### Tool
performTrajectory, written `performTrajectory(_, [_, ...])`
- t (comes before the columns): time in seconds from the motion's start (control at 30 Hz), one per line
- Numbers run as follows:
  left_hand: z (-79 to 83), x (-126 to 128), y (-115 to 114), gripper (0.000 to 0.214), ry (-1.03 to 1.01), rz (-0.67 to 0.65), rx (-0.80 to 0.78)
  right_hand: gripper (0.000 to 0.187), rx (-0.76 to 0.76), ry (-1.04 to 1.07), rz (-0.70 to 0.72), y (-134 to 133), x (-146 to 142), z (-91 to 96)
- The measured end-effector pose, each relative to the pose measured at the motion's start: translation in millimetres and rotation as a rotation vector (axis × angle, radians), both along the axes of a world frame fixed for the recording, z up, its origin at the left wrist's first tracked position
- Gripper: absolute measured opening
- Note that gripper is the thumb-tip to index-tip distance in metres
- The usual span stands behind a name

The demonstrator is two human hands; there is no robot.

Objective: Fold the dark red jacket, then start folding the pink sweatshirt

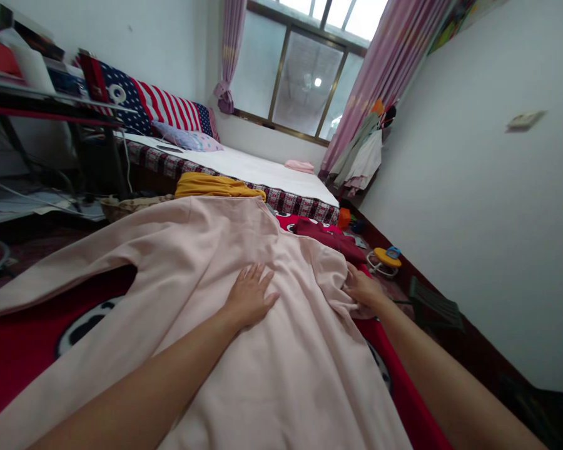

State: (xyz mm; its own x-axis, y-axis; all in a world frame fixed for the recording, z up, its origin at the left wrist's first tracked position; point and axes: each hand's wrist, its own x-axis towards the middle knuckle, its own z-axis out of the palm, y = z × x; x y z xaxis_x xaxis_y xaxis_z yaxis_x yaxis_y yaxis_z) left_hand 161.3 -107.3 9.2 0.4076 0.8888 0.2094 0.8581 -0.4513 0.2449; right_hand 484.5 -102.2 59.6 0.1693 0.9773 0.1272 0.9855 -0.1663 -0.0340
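A long pale pink long-sleeved garment lies spread out over a red cover with a black-and-white print. Its left sleeve stretches out to the left, while the right sleeve is bunched at the garment's side. My left hand rests flat on the middle of the garment, fingers spread. At the right sleeve, my right hand has its fingers curled around the cloth; some fingertips are hidden in the folds.
Folded mustard-yellow cloth and dark red clothing lie beyond the garment. A bed stands under the window. At left is a cluttered desk. A yellow stool and a dark green folding stool stand by the right wall.
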Motion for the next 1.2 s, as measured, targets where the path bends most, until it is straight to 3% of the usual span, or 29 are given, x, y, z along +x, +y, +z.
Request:
performTrajectory(0.1, [0.7,0.3,-0.8,0.060,-0.008,0.000,-0.004,0.044,0.016,-0.052,0.085,-19.1,-28.1,21.9])
performTrajectory(0.17, [1.4,0.4,-1.1,0.060,-0.012,0.001,-0.006,0.037,0.201,-0.110,0.058,-32.5,-34.1,44.3])
performTrajectory(0.23, [2.2,0.4,-1.3,0.061,-0.014,-0.002,-0.012,0.042,0.471,-0.129,-0.109,-42.0,-27.0,64.4])
performTrajectory(0.3, [2.9,0.2,-1.3,0.062,-0.018,-0.010,-0.025,0.052,0.621,-0.098,-0.341,-46.0,-11.7,73.4])
performTrajectory(0.37, [3.3,0.0,-1.3,0.063,-0.024,-0.017,-0.035,0.053,0.490,-0.079,-0.462,-45.3,2.3,67.8])
performTrajectory(0.47, [3.5,0.0,-1.6,0.063,-0.033,-0.014,-0.042,0.042,0.076,-0.130,-0.385,-39.6,2.5,44.8])
performTrajectory(0.5, [3.6,0.0,-1.8,0.063,-0.035,-0.015,-0.043,0.042,0.034,-0.167,-0.347,-37.1,-4.8,37.9])
performTrajectory(0.53, [3.6,0.0,-1.9,0.063,-0.036,-0.016,-0.044,0.044,0.073,-0.209,-0.309,-34.5,-15.4,32.8])
performTrajectory(0.6, [3.6,-0.1,-2.1,0.063,-0.037,-0.018,-0.041,0.049,0.302,-0.276,-0.185,-28.7,-43.9,28.5])
performTrajectory(0.67, [3.2,-0.4,-1.9,0.063,-0.033,-0.022,-0.034,0.049,0.488,-0.285,0.054,-20.9,-75.7,28.2])
performTrajectory(0.73, [2.5,-0.7,-1.6,0.063,-0.031,-0.020,-0.032,0.043,0.507,-0.243,0.309,-9.8,-101.9,25.4])
performTrajectory(0.8, [1.6,-1.1,-1.2,0.063,-0.033,-0.020,-0.034,0.038,0.457,-0.179,0.455,5.7,-115.5,16.6])
performTrajectory(0.87, [1.1,-1.4,-1.1,0.063,-0.039,-0.021,-0.033,0.039,0.444,-0.075,0.389,24.8,-113.9,3.6])
performTrajectory(0.97, [2.1,-1.5,-1.5,0.063,-0.048,-0.024,-0.030,0.049,0.397,0.124,0.019,54.7,-91.8,-12.9])
performTrajectory(1.03, [3.8,-1.4,-2.2,0.063,-0.048,-0.022,-0.040,0.060,0.255,0.191,-0.162,70.3,-75.4,-16.2])
performTrajectory(1.13, [6.4,-1.4,-3.6,0.063,-0.050,-0.020,-0.066,0.069,0.046,0.146,-0.187,83.1,-60.3,-7.4])
performTrajectory(1.2, [7.0,-1.5,-4.1,0.063,-0.054,-0.022,-0.078,0.052,-0.002,0.079,-0.117,86.4,-55.1,5.0])
